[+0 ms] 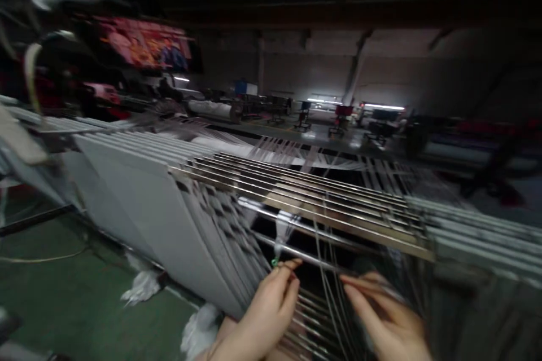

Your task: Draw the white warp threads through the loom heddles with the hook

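My left hand (273, 299) is closed in a pinch at the lower end of a white yarn bundle (284, 228). A small green piece (274, 262) shows right at its fingertips; blur hides whether it is a tie or a hook. To the right, my right hand (383, 313) has thumb and fingers pressed together beside loose hanging threads (324, 259). Whatever lies in that pinch is too blurred to name. Both hands are just below a shiny metal bar (305, 254) of a weaving loom, with rows of thin metal rods (296, 180) above.
Grey heddle-frame panels (127, 197) stand at the left, pale rails (478, 231) at the right. White yarn waste (141, 286) lies on the green floor (118, 321). A lit screen (144, 42) hangs at upper left. Warp threads (288, 149) stretch behind the rods.
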### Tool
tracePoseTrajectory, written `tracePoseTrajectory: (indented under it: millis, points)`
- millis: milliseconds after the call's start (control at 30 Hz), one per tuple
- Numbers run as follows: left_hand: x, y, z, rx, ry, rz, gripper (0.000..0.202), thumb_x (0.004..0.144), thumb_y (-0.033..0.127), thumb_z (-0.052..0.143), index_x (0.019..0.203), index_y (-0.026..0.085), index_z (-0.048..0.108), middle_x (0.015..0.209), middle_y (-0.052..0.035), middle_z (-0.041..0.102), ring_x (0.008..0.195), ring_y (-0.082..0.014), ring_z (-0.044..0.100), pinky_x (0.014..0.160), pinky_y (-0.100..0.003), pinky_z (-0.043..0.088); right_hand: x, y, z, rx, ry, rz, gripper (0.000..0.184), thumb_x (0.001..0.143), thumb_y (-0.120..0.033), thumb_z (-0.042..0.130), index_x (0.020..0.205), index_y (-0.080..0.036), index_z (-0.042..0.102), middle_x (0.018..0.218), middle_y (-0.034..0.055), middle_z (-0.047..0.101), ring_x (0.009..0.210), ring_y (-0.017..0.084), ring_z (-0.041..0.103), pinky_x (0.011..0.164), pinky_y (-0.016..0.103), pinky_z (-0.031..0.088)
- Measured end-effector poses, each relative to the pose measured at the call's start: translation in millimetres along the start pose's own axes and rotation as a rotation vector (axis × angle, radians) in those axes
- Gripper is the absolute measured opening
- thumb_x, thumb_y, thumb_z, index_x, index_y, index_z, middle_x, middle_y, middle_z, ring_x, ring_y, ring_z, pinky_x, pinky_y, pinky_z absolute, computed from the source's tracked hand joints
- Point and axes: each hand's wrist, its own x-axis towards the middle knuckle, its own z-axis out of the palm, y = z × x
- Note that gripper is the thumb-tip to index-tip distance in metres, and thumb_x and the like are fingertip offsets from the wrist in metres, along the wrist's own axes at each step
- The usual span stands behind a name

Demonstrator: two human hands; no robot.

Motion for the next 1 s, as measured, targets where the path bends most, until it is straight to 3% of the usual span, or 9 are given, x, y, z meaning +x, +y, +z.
tracePoseTrajectory:
  millis: [100, 233, 367, 567, 633, 733, 800, 900, 1000]
  points:
    - [3, -9, -0.4, 0.134, -0.054, 0.003, 0.035, 0.091, 0.022, 0.038, 0.122, 0.016, 0.053, 0.123, -0.0109, 0.061, 0.116, -0.02, 0.053, 0.101, -0.038, 0.04, 6, -13, 5, 0.01, -0.017, -0.031, 0.011, 0.084, -0.021, 0.062, 0.085, -0.025, 0.072, 0.079, 0.001, 0.072, 0.078, 0.019, 0.066, 0.076, 0.032, 0.052]
    - [8, -19, -6.0, 0.33, -0.068, 0.034, 0.04, 0.091, 0.023, 0.035, 0.127, 0.013, 0.047, 0.131, -0.0132, 0.055, 0.122, -0.0216, 0.049, 0.102, -0.039, 0.039, 1, -9, 5, -0.022, -0.063, 0.022, 0.012, 0.084, -0.019, 0.061, 0.086, -0.023, 0.072, 0.082, 0.0034, 0.07, 0.084, 0.021, 0.063, 0.078, 0.034, 0.051]
    - [21, -16, -7.1, 0.48, -0.044, -0.112, 0.044, 0.09, 0.023, 0.035, 0.13, 0.01, 0.044, 0.12, -0.0191, 0.062, 0.105, -0.0289, 0.062, 0.088, -0.043, 0.047, -5, 0, 2, -0.034, -0.062, 0.087, 0.013, 0.082, -0.017, 0.063, 0.086, -0.024, 0.073, 0.082, 0.0036, 0.07, 0.086, 0.021, 0.062, 0.081, 0.036, 0.05]
    - [22, -3, 9.2, 0.109, -0.236, 0.011, 0.035, 0.089, 0.029, 0.041, 0.119, 0.018, 0.056, 0.112, -0.0085, 0.068, 0.086, -0.0187, 0.068, 0.07, -0.026, 0.053, -7, -1, 1, 0.016, -0.111, 0.132, 0.013, 0.082, -0.015, 0.062, 0.084, -0.021, 0.073, 0.08, 0.0038, 0.071, 0.082, 0.02, 0.063, 0.08, 0.035, 0.048]
    - [19, -4, 6.3, 0.098, -0.195, -0.007, 0.034, 0.089, 0.028, 0.04, 0.114, 0.015, 0.058, 0.101, -0.0095, 0.071, 0.078, -0.0188, 0.068, 0.069, -0.028, 0.052, -8, 0, -1, 0.02, -0.1, 0.155, 0.013, 0.082, -0.015, 0.062, 0.084, -0.021, 0.074, 0.08, 0.0042, 0.071, 0.082, 0.021, 0.062, 0.079, 0.035, 0.048]
    - [20, -7, -4.5, 0.394, -0.051, -0.137, 0.037, 0.088, 0.025, 0.038, 0.117, 0.011, 0.056, 0.088, -0.014, 0.072, 0.075, -0.0279, 0.069, 0.071, -0.04, 0.05, -11, 3, -2, 0.033, -0.078, 0.163, 0.012, 0.081, -0.017, 0.063, 0.082, -0.021, 0.074, 0.078, 0.0046, 0.07, 0.081, 0.021, 0.062, 0.077, 0.035, 0.047]
    - [25, -8, -8.0, 0.545, -0.027, -0.209, 0.042, 0.087, 0.025, 0.037, 0.123, 0.009, 0.052, 0.087, -0.0181, 0.072, 0.075, -0.0336, 0.069, 0.069, -0.046, 0.049, -12, 4, -1, 0.047, -0.091, 0.165, 0.011, 0.081, -0.017, 0.063, 0.082, -0.021, 0.074, 0.078, 0.0054, 0.069, 0.081, 0.021, 0.061, 0.077, 0.036, 0.047]
    - [31, -7, -1.2, 0.497, -0.109, -0.167, 0.04, 0.088, 0.027, 0.039, 0.124, 0.016, 0.053, 0.091, -0.0125, 0.073, 0.069, -0.0261, 0.07, 0.063, -0.036, 0.051, -13, 3, 1, 0.062, -0.135, 0.179, 0.013, 0.082, -0.017, 0.062, 0.084, -0.019, 0.074, 0.08, 0.0067, 0.068, 0.082, 0.022, 0.061, 0.078, 0.036, 0.046]
    - [28, -5, 9.0, 0.388, -0.217, -0.069, 0.037, 0.089, 0.033, 0.041, 0.121, 0.021, 0.055, 0.074, -0.0008, 0.073, 0.049, -0.0157, 0.065, 0.048, -0.024, 0.049, -14, 2, 0, 0.062, -0.129, 0.201, 0.012, 0.082, -0.017, 0.062, 0.084, -0.019, 0.074, 0.081, 0.0063, 0.067, 0.081, 0.021, 0.061, 0.078, 0.034, 0.045]
